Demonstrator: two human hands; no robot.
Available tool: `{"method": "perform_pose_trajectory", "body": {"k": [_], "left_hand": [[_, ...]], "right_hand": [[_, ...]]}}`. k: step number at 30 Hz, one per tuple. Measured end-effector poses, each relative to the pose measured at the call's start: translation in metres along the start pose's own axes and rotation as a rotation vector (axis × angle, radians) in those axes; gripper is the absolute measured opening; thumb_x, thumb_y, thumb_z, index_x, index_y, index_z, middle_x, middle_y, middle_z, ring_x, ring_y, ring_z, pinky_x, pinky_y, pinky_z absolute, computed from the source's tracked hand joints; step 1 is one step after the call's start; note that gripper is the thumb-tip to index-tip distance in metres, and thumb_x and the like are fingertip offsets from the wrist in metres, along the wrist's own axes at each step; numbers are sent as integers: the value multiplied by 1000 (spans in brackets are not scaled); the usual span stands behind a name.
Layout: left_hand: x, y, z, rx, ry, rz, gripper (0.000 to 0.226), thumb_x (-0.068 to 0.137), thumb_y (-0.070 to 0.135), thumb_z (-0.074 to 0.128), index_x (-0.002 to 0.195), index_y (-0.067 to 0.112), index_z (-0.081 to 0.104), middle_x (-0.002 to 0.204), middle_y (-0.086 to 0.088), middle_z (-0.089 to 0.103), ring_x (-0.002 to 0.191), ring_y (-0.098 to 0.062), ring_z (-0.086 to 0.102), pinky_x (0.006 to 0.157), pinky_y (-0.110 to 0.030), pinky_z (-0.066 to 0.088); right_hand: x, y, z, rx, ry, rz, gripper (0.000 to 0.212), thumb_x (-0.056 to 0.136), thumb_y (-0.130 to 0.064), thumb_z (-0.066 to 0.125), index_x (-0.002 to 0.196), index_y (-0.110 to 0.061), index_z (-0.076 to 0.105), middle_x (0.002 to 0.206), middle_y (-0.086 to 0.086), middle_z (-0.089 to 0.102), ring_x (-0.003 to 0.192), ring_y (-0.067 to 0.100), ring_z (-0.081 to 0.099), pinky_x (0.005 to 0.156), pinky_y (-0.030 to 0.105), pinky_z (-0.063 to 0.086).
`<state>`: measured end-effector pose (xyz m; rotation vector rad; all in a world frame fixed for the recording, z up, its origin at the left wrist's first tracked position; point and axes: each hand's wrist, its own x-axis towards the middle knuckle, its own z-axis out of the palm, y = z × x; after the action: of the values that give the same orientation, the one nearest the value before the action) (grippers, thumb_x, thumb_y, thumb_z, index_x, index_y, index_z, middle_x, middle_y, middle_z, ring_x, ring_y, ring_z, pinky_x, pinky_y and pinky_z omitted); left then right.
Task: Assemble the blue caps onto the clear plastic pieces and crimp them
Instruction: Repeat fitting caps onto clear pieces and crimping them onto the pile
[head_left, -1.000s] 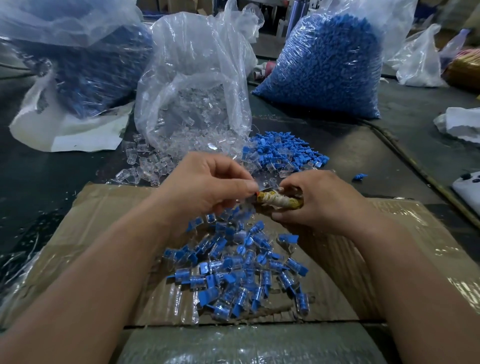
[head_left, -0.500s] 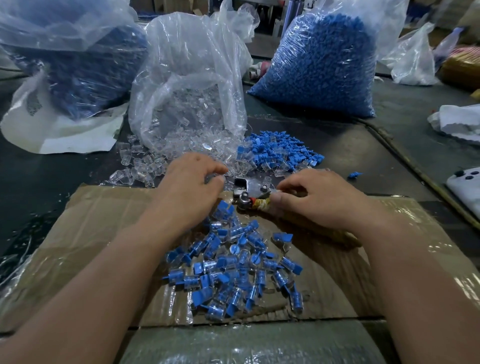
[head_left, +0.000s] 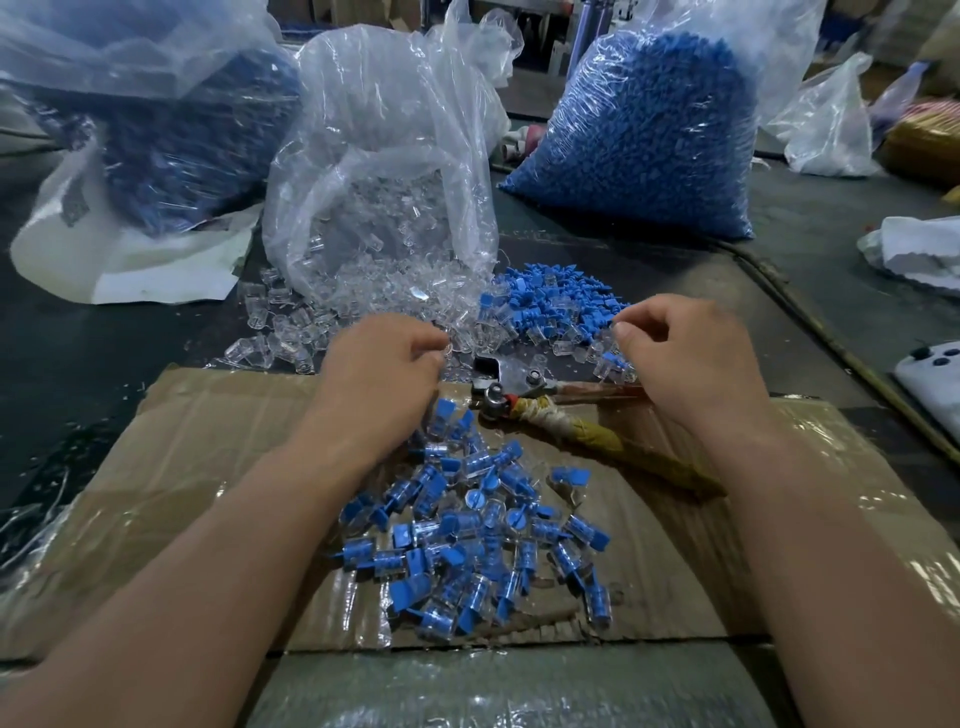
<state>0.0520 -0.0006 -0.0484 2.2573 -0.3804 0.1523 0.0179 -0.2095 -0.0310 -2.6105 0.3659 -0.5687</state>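
Blue caps (head_left: 550, 306), clear plastic pieces (head_left: 291, 332), brown cardboard (head_left: 208, 441), yellow-wrapped crimper handle (head_left: 597, 436)

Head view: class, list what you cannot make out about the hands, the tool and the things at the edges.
Left hand: whether its curled fingers hold anything; the hand's back hides them.
Right hand: anything pinched is too small to tell.
Crimping tool: handle ends hidden under the right hand and forearm.
White device: cut off by the right edge.

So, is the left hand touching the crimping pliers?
Apart. The head view shows clear pieces between the left hand and the crimping pliers.
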Motion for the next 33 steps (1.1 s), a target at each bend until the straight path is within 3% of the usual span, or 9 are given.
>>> {"method": "perform_pose_trajectory", "body": {"k": [3, 5, 10, 14, 19, 22, 25, 30, 33], "left_hand": [[0, 1, -5, -174, 153, -28, 18, 82, 2, 64, 92, 15, 71, 74, 18, 61, 63, 8, 61, 60, -5, 48], [-1, 2, -6, -263, 144, -39, 21, 80, 0, 66, 89, 20, 68, 76, 12, 63, 65, 7, 61, 52, -5, 46], [-1, 5, -7, -288, 138, -41, 28, 78, 4, 70, 86, 29, 60, 78, 7, 65, 74, -7, 64, 70, -19, 52], [-2, 6, -8, -305, 126, -42, 27, 79, 2, 68, 86, 27, 61, 78, 4, 65, 74, -12, 66, 71, -25, 55], [-3, 6, -8, -306, 114, -25, 28, 78, 2, 69, 80, 29, 61, 76, 5, 64, 74, -10, 65, 72, -24, 55], [-4, 7, -9, -293, 115, -3, 30, 77, 3, 70, 77, 31, 61, 74, 9, 64, 71, -5, 63, 69, -18, 53], [-4, 7, -8, -286, 117, -2, 29, 77, 3, 70, 77, 31, 61, 74, 8, 64, 71, -5, 62, 69, -17, 52], [-3, 5, -6, -296, 127, -25, 25, 76, 3, 71, 75, 25, 59, 74, 5, 63, 70, -8, 61, 68, -20, 52], [-3, 5, -6, -279, 127, -19, 26, 75, 5, 72, 72, 27, 59, 72, 8, 62, 67, -3, 59, 62, -14, 47]], "right_hand": [[5, 5, 3, 20, 26, 50, 21, 89, -23, 56, 107, -17, 65, 102, -2, 65, 95, 16, 57, 85, 34, 47], [7, 8, 8, 17, -10, 67, 27, 90, -24, 56, 115, -16, 62, 114, 2, 63, 105, 18, 56, 89, 35, 44], [10, 6, 23, -112, -196, 54, 39, 94, -34, 45, 129, -17, 52, 132, 5, 50, 120, 22, 44, 96, 36, 36], [11, 5, 20, 105, -88, 14, 31, 96, -12, 41, 118, -16, 62, 118, -1, 62, 100, 10, 53, 82, 23, 38], [14, 16, 6, 170, 49, 107, 22, 91, -12, 51, 103, -20, 67, 98, -4, 64, 84, 9, 54, 78, 27, 44], [14, 20, 3, 157, 2, 126, 13, 87, -17, 59, 94, -24, 67, 85, -9, 62, 81, 7, 55, 76, 25, 44], [13, 21, 3, 104, -76, 107, 12, 84, -21, 63, 75, -29, 63, 69, -17, 57, 67, -1, 51, 61, 22, 37], [11, 18, -1, -7, -159, 121, 27, 82, -39, 64, 58, -28, 58, 65, -13, 57, 65, 5, 51, 56, 27, 36], [11, 14, 1, -104, -276, 138, 26, 80, -37, 67, 57, -32, 56, 69, -14, 56, 75, 11, 53, 64, 29, 41]]}}
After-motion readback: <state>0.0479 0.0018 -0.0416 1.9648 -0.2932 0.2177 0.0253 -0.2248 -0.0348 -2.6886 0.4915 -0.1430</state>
